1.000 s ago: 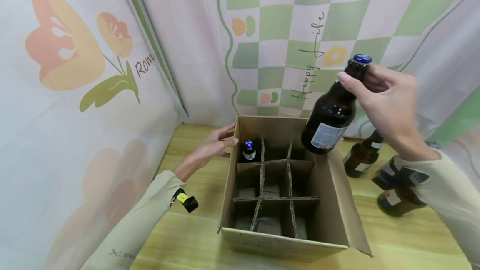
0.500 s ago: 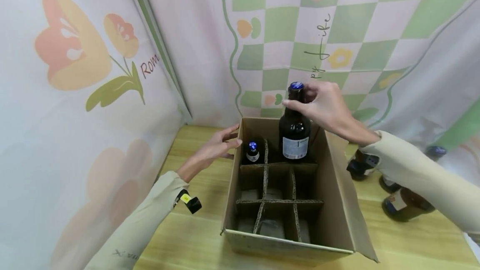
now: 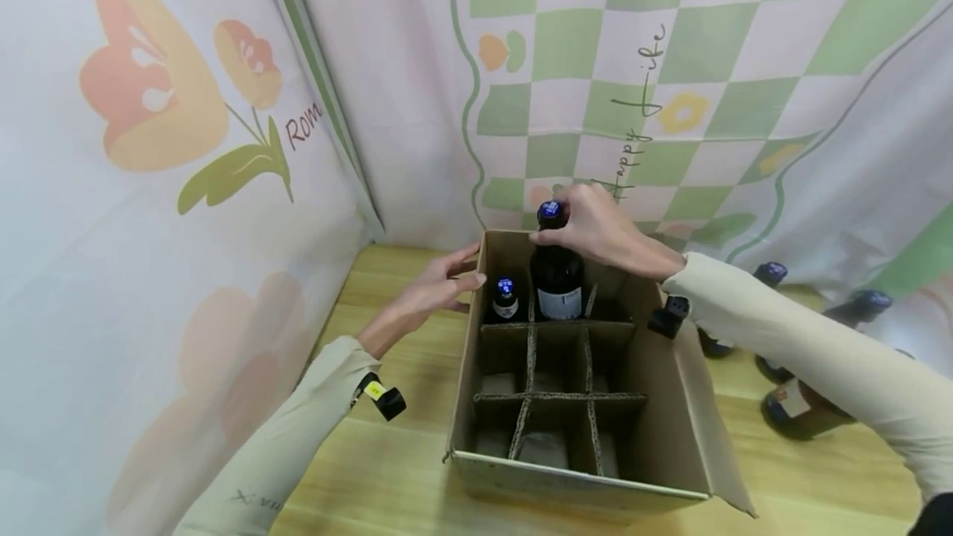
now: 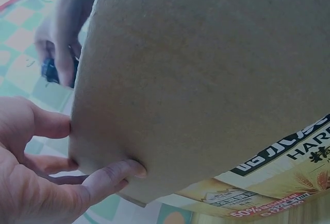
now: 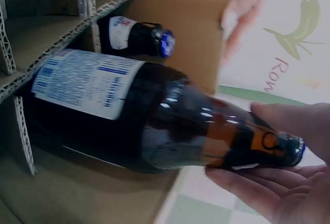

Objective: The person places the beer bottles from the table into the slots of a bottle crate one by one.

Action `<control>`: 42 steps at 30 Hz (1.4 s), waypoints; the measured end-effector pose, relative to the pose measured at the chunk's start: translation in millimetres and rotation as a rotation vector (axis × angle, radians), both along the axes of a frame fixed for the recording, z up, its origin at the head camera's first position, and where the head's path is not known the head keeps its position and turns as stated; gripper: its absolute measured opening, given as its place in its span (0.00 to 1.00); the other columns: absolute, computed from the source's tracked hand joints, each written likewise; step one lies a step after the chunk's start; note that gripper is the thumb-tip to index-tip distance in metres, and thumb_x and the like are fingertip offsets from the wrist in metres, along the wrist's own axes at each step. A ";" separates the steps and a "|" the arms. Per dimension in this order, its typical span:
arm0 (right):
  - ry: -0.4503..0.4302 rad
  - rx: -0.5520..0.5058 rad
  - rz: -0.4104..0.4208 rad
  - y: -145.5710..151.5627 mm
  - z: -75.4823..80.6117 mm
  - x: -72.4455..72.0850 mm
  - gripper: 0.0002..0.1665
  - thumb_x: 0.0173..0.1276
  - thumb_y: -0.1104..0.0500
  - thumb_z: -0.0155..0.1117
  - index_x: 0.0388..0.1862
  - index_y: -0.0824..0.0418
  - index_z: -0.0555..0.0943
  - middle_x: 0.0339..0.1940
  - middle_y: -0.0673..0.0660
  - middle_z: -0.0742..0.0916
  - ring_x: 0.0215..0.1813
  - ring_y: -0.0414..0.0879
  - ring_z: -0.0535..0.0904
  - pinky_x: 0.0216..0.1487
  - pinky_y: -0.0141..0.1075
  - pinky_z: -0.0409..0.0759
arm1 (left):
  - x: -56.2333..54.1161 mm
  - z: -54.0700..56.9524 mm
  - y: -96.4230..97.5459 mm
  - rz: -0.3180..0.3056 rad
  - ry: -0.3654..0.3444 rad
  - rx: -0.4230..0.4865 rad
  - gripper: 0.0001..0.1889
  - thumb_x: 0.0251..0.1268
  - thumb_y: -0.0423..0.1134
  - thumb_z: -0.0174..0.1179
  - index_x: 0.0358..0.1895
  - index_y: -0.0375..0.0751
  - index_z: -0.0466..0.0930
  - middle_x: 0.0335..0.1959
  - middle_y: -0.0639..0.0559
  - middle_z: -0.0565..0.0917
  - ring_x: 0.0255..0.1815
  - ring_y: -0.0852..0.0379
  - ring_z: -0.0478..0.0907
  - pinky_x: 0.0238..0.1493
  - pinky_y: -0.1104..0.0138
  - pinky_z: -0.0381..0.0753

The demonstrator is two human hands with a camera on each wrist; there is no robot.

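With its fingers and thumb round the neck, my right hand grips a dark brown beer bottle with a blue cap. The bottle stands upright, its lower part down in the middle back compartment of the cardboard box. Its pale label shows above the divider in the right wrist view. My left hand holds the box's left wall near the back corner; thumb and fingers lie at the cardboard edge in the left wrist view. Another capped bottle sits in the back left compartment.
Cardboard dividers split the box into several compartments. A flap hangs out on its right. Several brown bottles stand on the wooden table at right, partly behind my right sleeve. Printed curtains rise behind and at left.
My right hand has carried the bottle left from over the box's right side, then lowered it into the middle back compartment. My left hand has stayed at the box wall.
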State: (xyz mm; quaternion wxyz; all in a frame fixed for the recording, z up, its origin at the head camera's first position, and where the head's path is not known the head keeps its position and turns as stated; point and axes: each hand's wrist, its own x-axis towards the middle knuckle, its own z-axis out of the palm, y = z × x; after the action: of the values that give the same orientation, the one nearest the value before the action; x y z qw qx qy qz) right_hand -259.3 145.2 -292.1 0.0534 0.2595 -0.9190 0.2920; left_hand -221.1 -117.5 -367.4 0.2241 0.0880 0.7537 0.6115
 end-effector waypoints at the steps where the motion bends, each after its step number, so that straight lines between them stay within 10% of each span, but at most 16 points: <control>1: -0.015 0.035 0.000 -1.3 -1.1 -0.9 0.22 0.63 0.55 0.80 0.23 0.60 0.74 0.19 0.53 0.78 0.19 0.43 0.70 0.19 0.29 0.68 | -0.1 0.1 0.8 0.000 0.001 0.001 0.40 0.79 0.37 0.57 0.86 0.49 0.48 0.84 0.36 0.56 0.76 0.33 0.68 0.63 0.49 0.86; 14: -0.207 0.255 0.032 -11.2 -7.5 -12.3 0.38 0.57 0.60 0.83 0.15 0.52 0.57 0.14 0.46 0.60 0.17 0.38 0.57 0.20 0.29 0.63 | -3.7 0.1 3.7 -0.006 0.018 0.002 0.39 0.79 0.36 0.56 0.86 0.47 0.47 0.84 0.36 0.57 0.76 0.34 0.68 0.63 0.49 0.86; 20: -0.315 0.302 0.063 -8.6 -23.0 -11.1 0.18 0.59 0.64 0.80 0.20 0.61 0.77 0.09 0.52 0.76 0.13 0.49 0.78 0.20 0.32 0.77 | -4.1 -0.4 4.3 -0.011 0.014 -0.002 0.39 0.80 0.36 0.56 0.86 0.48 0.47 0.84 0.36 0.57 0.76 0.34 0.68 0.63 0.49 0.86; 28: -0.563 0.382 0.082 -10.9 -40.9 -10.7 0.07 0.67 0.71 0.70 0.41 0.70 0.81 0.35 0.64 0.85 0.26 0.56 0.89 0.37 0.41 0.92 | -1.7 -0.1 5.2 -0.008 0.019 0.002 0.39 0.79 0.37 0.57 0.86 0.49 0.48 0.84 0.36 0.57 0.75 0.34 0.69 0.62 0.50 0.86; 42: -0.607 0.277 0.075 -2.3 -2.7 -25.0 0.06 0.72 0.68 0.65 0.44 0.71 0.84 0.39 0.66 0.90 0.36 0.53 0.90 0.38 0.42 0.93 | 0.6 -1.1 1.7 0.002 0.017 0.005 0.38 0.79 0.36 0.57 0.86 0.48 0.49 0.84 0.36 0.57 0.75 0.33 0.70 0.62 0.49 0.86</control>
State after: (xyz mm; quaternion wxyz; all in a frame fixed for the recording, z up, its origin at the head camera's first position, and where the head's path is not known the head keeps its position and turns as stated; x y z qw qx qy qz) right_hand -284.3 142.9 -294.8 -0.2694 0.1990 -0.9137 0.2301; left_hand -220.5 -115.8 -368.5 0.2169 0.0930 0.7541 0.6129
